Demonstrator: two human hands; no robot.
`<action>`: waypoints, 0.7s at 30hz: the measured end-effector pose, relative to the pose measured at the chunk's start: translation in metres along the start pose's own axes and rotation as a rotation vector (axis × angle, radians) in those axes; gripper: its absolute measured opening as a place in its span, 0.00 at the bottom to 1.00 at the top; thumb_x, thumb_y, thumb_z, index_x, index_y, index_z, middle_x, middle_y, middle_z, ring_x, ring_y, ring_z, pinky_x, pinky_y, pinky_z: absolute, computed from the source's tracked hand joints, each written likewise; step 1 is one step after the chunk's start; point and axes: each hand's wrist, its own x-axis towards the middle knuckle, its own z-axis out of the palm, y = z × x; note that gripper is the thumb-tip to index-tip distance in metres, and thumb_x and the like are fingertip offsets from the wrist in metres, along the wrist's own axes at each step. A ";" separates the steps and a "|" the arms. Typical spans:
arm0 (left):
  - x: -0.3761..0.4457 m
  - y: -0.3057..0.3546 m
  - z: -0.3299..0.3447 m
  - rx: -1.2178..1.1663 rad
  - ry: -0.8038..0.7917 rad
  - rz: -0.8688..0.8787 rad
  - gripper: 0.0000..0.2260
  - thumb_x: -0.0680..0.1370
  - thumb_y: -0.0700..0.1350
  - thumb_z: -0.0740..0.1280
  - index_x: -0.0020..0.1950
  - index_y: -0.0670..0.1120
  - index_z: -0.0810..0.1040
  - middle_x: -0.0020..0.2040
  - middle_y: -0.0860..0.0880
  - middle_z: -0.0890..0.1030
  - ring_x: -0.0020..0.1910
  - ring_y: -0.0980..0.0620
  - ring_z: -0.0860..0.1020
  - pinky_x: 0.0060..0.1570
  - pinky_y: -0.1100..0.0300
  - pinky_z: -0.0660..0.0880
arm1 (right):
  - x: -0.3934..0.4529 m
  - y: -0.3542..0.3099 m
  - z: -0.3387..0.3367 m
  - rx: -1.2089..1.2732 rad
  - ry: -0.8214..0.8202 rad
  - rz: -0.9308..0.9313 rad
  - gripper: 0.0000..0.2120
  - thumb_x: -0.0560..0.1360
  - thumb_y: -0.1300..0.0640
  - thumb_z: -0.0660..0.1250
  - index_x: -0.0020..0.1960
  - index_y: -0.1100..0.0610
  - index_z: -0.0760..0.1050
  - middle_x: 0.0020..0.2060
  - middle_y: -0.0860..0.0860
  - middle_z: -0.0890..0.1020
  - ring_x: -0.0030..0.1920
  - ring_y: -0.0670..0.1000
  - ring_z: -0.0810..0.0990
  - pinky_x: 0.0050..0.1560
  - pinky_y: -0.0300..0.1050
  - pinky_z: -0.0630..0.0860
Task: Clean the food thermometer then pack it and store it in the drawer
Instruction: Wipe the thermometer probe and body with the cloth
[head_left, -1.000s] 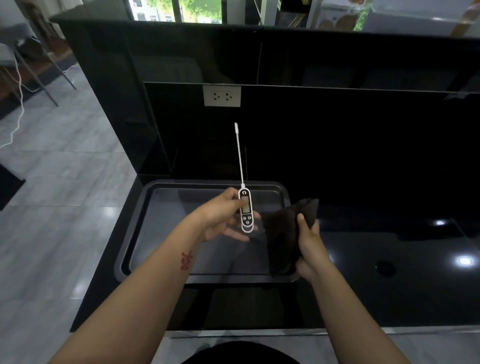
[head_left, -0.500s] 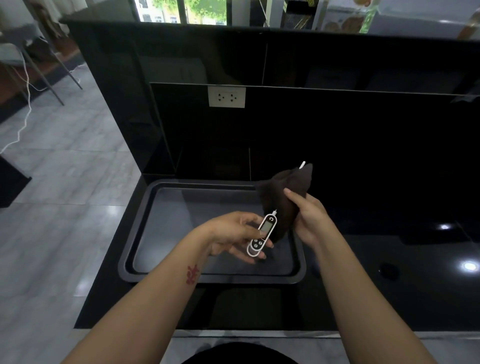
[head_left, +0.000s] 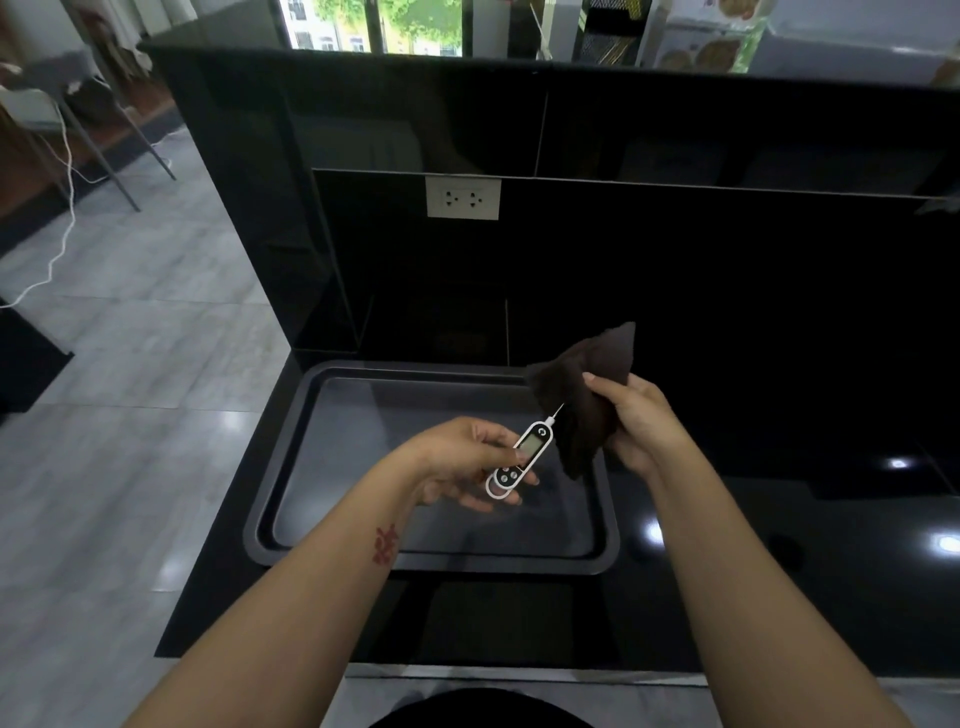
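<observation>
The white food thermometer (head_left: 521, 455) has a grey display and dark buttons. My left hand (head_left: 462, 462) grips its body above the tray. Its thin metal probe points up and to the right and runs into a dark brown cloth (head_left: 584, 400). Only a short length of probe shows near the body; the rest is hidden inside the cloth. My right hand (head_left: 636, 423) is closed on the cloth, pinching it around the probe.
A dark rectangular tray (head_left: 275, 519) sits on the glossy black counter (head_left: 779, 571) under my hands. A black back wall carries a white double socket (head_left: 463, 198). Grey tiled floor lies to the left, with a chair and a white cable.
The thermometer tilted from upright to leaning right, and the cloth closed over its probe. The cloth then covered the tip, which half a second ago still stuck out.
</observation>
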 end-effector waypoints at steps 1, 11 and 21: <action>0.000 0.001 0.000 0.006 -0.001 -0.002 0.10 0.80 0.45 0.67 0.61 0.45 0.79 0.53 0.47 0.86 0.47 0.48 0.84 0.56 0.49 0.78 | 0.001 -0.003 -0.001 0.017 0.018 -0.009 0.05 0.76 0.61 0.68 0.52 0.56 0.81 0.39 0.53 0.87 0.40 0.52 0.85 0.40 0.44 0.81; 0.000 -0.004 -0.007 0.019 0.009 -0.038 0.10 0.80 0.46 0.67 0.61 0.47 0.79 0.52 0.49 0.87 0.47 0.48 0.84 0.58 0.47 0.77 | 0.004 0.007 0.010 0.126 0.127 -0.019 0.06 0.76 0.63 0.68 0.52 0.60 0.81 0.40 0.54 0.86 0.39 0.51 0.85 0.43 0.46 0.82; -0.002 -0.015 -0.015 -0.232 -0.015 -0.014 0.08 0.80 0.41 0.68 0.57 0.39 0.79 0.54 0.38 0.84 0.46 0.45 0.84 0.52 0.50 0.82 | 0.002 0.017 0.015 0.145 0.074 -0.011 0.05 0.76 0.66 0.67 0.50 0.61 0.81 0.38 0.54 0.87 0.39 0.51 0.85 0.41 0.42 0.82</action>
